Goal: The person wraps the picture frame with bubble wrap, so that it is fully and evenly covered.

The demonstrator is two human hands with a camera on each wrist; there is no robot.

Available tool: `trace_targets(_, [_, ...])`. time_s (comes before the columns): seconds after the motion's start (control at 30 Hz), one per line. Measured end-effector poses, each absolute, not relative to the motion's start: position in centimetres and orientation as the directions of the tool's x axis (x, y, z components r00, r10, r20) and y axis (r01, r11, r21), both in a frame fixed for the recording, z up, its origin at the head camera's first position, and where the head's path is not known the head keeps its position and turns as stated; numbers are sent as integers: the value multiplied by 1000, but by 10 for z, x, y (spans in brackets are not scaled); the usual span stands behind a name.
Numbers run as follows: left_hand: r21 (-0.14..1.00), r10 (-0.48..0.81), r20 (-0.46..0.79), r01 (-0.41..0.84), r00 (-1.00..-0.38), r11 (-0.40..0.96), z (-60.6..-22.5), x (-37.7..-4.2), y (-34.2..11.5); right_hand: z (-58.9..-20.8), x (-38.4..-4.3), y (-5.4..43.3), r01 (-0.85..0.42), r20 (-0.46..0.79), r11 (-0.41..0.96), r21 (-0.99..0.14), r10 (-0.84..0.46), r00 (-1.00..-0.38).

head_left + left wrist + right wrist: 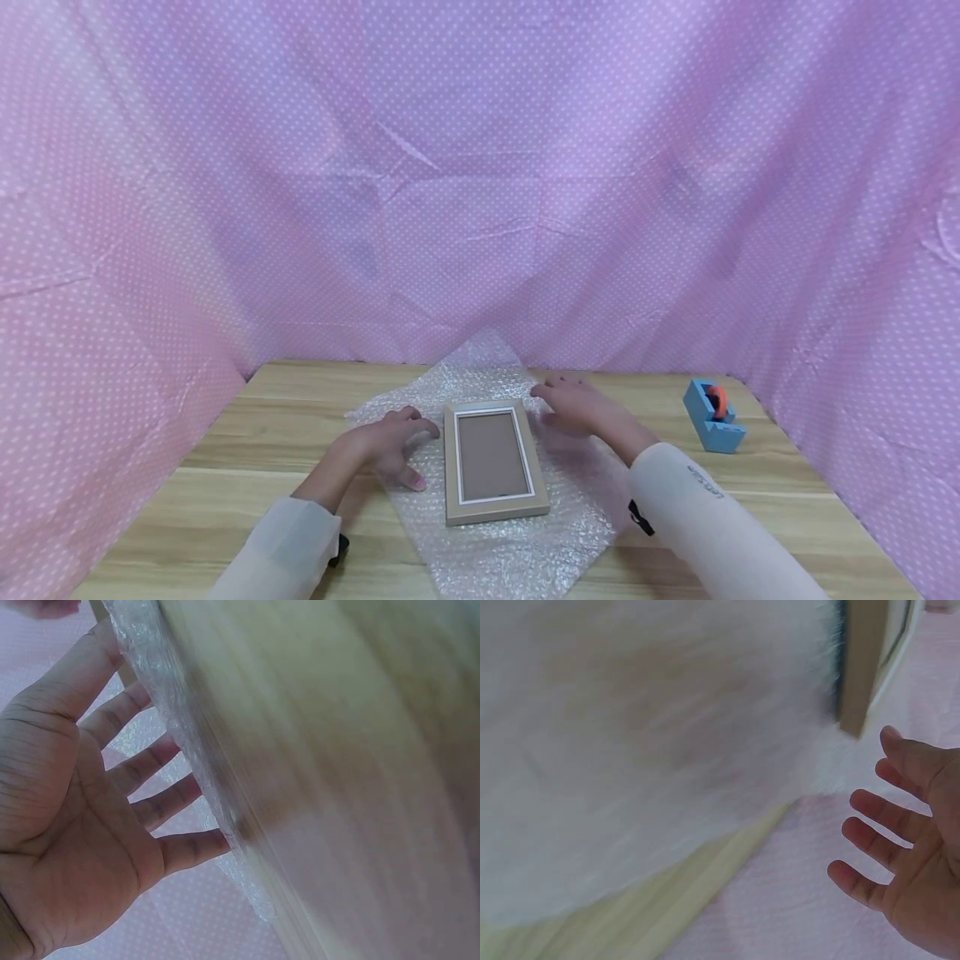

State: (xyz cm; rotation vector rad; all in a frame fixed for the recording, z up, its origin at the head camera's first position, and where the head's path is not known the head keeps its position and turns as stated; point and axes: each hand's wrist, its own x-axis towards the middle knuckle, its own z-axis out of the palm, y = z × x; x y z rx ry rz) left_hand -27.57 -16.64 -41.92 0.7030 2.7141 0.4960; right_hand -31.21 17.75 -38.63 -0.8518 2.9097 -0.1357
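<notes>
A tan picture frame with a white inner border and a grey-brown panel lies face up on a sheet of bubble wrap, turned cornerwise on the table. My left hand is over the wrap's left side, just left of the frame; in the left wrist view its spread fingertips meet the wrap's edge. At the frame's upper right corner, my right hand hovers with spread fingers. In the right wrist view that hand is apart from the frame's corner and holds nothing.
A blue tape dispenser with an orange roll stands on the right of the wooden table. Pink dotted cloth hangs behind the table and along both sides. The wrap's far corner rises against the back cloth.
</notes>
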Motion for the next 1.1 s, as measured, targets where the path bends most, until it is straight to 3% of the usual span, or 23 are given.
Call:
trace_targets(0.33, [375,524,-184,433,-831,819,-419,-276,-165,-407,-294,235,-506,-72,850,-143,-519,-852])
trace_targets(0.57, [369,505,-206,411,-838,833,-417,-276,-164,-418,-279,257,-514,-72,747,-422,-593,-802])
trace_targets(0.67, [369,510,-219,413,-832,832,-417,-278,-164,-418,-275,260,-499,-93,714,-492,-613,-785])
trace_targets(0.9, [454,538,-210,406,-817,793,-419,-285,-164,-415,-269,259,-511,-91,709,-485,-622,-777])
trace_targets(1.1, [422,440,-113,358,-891,833,-433,-291,-146,-414,-265,262,-536,-33,672,-511,-638,-769])
